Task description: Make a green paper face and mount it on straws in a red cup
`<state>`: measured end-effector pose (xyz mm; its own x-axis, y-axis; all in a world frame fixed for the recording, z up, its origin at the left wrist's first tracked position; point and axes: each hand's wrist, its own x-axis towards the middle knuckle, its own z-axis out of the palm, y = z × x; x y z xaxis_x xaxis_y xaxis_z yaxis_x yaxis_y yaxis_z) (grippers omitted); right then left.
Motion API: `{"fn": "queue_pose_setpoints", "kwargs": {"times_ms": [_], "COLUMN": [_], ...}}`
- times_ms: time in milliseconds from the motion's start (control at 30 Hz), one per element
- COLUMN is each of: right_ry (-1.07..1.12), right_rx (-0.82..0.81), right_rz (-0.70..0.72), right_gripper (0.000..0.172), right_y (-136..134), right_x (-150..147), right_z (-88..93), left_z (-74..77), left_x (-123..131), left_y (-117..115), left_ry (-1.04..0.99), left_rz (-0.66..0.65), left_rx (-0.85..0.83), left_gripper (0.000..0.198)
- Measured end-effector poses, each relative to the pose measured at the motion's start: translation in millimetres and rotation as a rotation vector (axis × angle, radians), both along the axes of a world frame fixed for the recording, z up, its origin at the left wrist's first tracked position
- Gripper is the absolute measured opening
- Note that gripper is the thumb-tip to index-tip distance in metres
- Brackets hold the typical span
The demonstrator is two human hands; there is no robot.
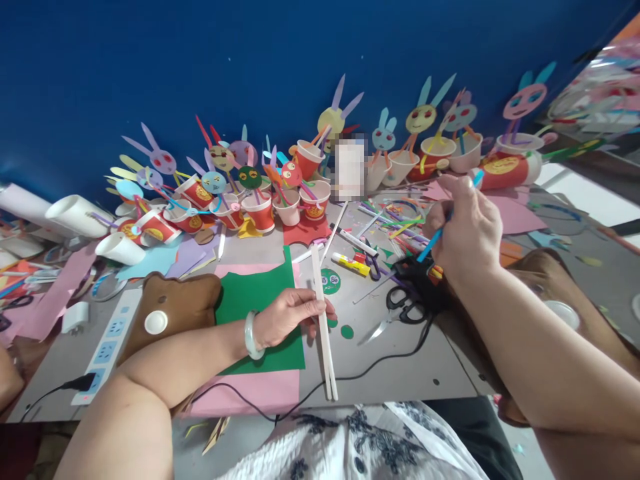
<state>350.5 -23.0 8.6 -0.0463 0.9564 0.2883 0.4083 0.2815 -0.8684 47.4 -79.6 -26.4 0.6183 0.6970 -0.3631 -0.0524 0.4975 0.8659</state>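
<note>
My left hand (293, 315), with a pale bangle (253, 335) at the wrist, pinches a pair of white paper straws (327, 357) over the table. My right hand (470, 230) is raised on the right, its fingers closed around a blue straw (430, 245) that slants down to the left. Below that hand lie black-handled scissors (407, 308) and a black corded object (425, 280), partly hidden. Green card (265, 300) lies on pink paper (250, 390) beneath my left hand. A green paper disc with eyes (331, 281) is just beyond the white straws.
Paper cups with rabbit-faced figures (257, 212) line the blue wall. A yellow glue stick (351, 264), a marker (355, 240) and scattered coloured straws (400, 227) lie mid-table. Left is a power strip (107, 347) beside a brown cushion (175, 303). A black cord (360, 373) crosses the front.
</note>
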Motion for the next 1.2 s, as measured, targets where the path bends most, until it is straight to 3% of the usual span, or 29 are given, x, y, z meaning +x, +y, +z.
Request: {"fn": "queue_pose_setpoints", "kwargs": {"times_ms": [33, 67, 167, 300, 400, 467, 533, 633, 733, 1033, 1200], "right_ry": [0.108, 0.186, 0.290, 0.273, 0.241, 0.120, -0.089, -0.400, -0.598, -0.744, -0.807], "right_rx": [0.072, 0.094, 0.016, -0.117, 0.038, 0.282, 0.510, 0.706, 0.835, 0.877, 0.938], "right_rz": [-0.159, -0.226, -0.201, -0.159, -0.153, -0.050, 0.149, 0.428, 0.582, 0.566, 0.587], "right_gripper": [0.062, 0.056, 0.045, 0.043, 0.034, 0.025, 0.025, 0.037, 0.037, 0.025, 0.027], "right_y": [-2, -7, -26, -52, -65, -71, -75, -79, -78, -75, -74], "right_x": [-6, -14, -45, -72, -78, -79, -80, -84, -93, -104, -103], "right_z": [-0.8, -0.2, 7.5, 16.0, 13.1, 8.3, 3.2, -2.3, -5.1, -5.5, -9.0], "left_z": [0.7, 1.8, 5.6, 9.0, 10.2, 10.6, 10.8, 10.9, 10.7, 7.7, 6.8], "left_x": [1, 1, 3, 3, 2, 1, 0, 0, -1, 0, 0], "left_y": [0, 1, 3, 7, 9, 9, 9, 10, 11, 14, 14], "left_ry": [0.006, 0.014, 0.029, 0.012, 0.006, 0.000, -0.010, -0.023, -0.035, -0.066, -0.076], "left_rz": [0.012, 0.025, 0.057, 0.094, 0.101, 0.105, 0.103, 0.104, 0.133, 0.187, 0.194], "left_rx": [-0.011, -0.019, -0.022, -0.016, -0.018, -0.020, -0.020, -0.017, -0.014, -0.122, -0.126], "left_gripper": [0.044, 0.045, 0.047, 0.048, 0.048, 0.049, 0.048, 0.045, 0.044, 0.046, 0.048]}}
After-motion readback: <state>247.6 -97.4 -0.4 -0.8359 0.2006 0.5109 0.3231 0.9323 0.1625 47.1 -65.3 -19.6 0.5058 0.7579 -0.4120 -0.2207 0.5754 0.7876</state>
